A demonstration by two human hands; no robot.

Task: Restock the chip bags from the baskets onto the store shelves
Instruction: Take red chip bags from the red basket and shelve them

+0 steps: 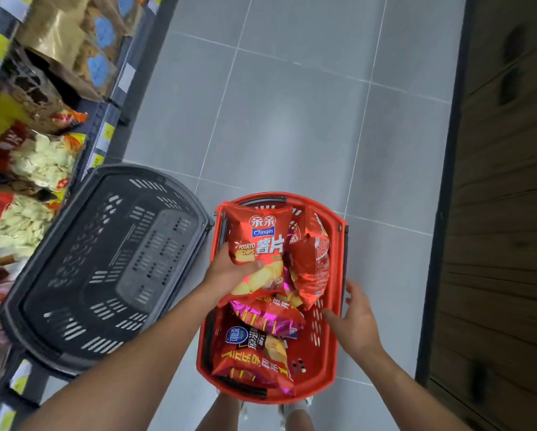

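Observation:
A red basket (338, 275) stands on the floor below me with several chip bags inside. My left hand (230, 269) grips a red potato chip bag (261, 241) by its lower left side, over the far end of the basket. Beside it lies a second red bag (312, 269), then a purple bag (268, 317) and a red and black bag (254, 359) nearer me. My right hand (354, 318) hovers over the basket's right rim, fingers spread and holding nothing. Store shelves (31, 144) with chip bags run along the left.
A black basket (105, 262) with nothing in it sits on the floor between the red basket and the shelves. Grey floor tiles (292, 104) stretch ahead. A dark wooden panelled wall (503, 213) bounds the aisle on the right. My feet show under the red basket.

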